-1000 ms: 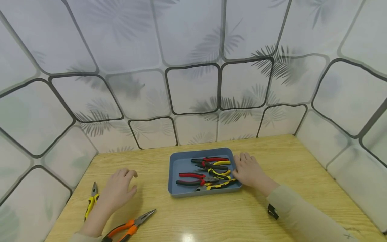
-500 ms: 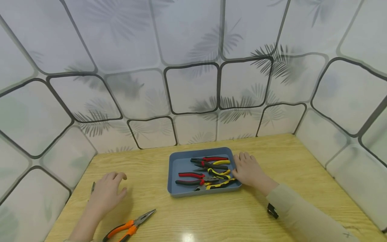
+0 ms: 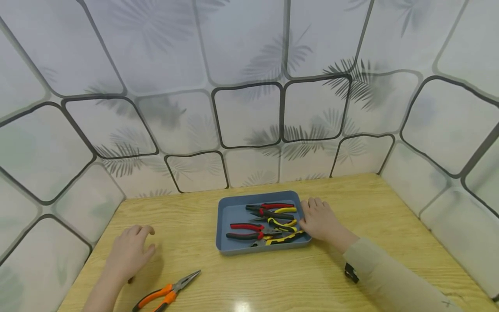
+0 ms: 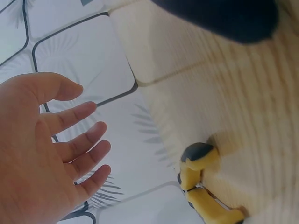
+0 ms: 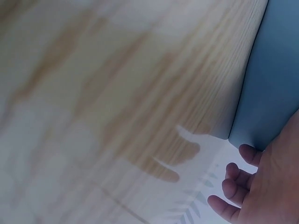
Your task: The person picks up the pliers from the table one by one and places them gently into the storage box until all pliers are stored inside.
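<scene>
My left hand [image 3: 128,253] hovers over the left part of the table, fingers spread and relaxed, holding nothing. Beneath it, mostly hidden in the head view, lies a pair of yellow-and-black pliers [image 4: 204,203], seen in the left wrist view. Orange-handled long-nose pliers [image 3: 171,291] lie partly open to the right of that hand. My right hand [image 3: 320,220] rests against the right side of a blue tray [image 3: 227,212], its fingers loosely bent in the right wrist view. Inside the tray are several pliers with red-and-black [image 3: 246,235] and yellow-and-black [image 3: 285,238] handles.
The wooden table [image 3: 202,221] is bounded by patterned wall panels [image 3: 251,167] behind and on both sides. A small black object [image 3: 351,273] shows beside the right sleeve [image 3: 383,264].
My left hand has moved left and slightly down, passing over the yellow-and-black pliers and covering them in the head view. My right hand and the tray stay in place.
</scene>
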The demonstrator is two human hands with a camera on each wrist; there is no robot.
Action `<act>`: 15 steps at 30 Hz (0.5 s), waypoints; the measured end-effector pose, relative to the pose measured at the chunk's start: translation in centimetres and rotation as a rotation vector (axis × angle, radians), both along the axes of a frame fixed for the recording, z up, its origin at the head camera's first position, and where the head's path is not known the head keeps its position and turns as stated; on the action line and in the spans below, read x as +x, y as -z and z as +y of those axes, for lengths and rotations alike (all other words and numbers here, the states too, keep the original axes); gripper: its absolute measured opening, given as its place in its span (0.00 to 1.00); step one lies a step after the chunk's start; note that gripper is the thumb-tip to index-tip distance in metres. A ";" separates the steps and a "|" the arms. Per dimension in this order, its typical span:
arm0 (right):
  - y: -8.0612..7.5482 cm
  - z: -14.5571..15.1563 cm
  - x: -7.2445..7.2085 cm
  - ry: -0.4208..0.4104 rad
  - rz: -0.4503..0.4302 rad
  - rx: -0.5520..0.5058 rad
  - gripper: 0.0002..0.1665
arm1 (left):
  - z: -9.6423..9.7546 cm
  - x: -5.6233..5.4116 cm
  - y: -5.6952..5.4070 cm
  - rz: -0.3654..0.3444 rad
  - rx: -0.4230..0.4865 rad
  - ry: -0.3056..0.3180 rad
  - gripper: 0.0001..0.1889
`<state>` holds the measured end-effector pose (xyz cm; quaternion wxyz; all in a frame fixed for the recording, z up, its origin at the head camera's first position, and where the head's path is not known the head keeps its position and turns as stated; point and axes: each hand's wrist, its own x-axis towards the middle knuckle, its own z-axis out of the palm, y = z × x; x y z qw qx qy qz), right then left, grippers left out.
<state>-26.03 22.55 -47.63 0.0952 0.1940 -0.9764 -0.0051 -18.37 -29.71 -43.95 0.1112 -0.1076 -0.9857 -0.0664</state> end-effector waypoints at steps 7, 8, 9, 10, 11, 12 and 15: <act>0.4 0.1 -0.1 -0.009 0.019 -0.023 0.24 | -0.5 0.3 0.3 -0.024 0.019 -0.020 0.15; 0.4 0.1 -0.1 -0.007 0.016 -0.023 0.24 | -0.5 0.3 0.3 -0.023 0.022 -0.026 0.15; 0.4 0.1 -0.1 -0.006 0.012 -0.021 0.25 | -0.6 0.3 0.4 -0.023 0.024 -0.031 0.15; 0.3 0.1 -0.1 -0.004 0.010 -0.019 0.25 | -0.7 0.3 0.4 -0.022 0.027 -0.037 0.16; 0.3 0.0 0.0 -0.001 0.003 -0.020 0.25 | -0.9 0.3 0.5 -0.018 0.029 -0.041 0.16; 0.2 0.0 0.0 0.001 0.000 -0.017 0.24 | -1.0 0.3 0.5 -0.014 0.028 -0.046 0.16; 0.1 0.0 0.0 0.005 -0.005 -0.010 0.23 | -1.5 0.3 0.7 -0.015 0.026 -0.063 0.17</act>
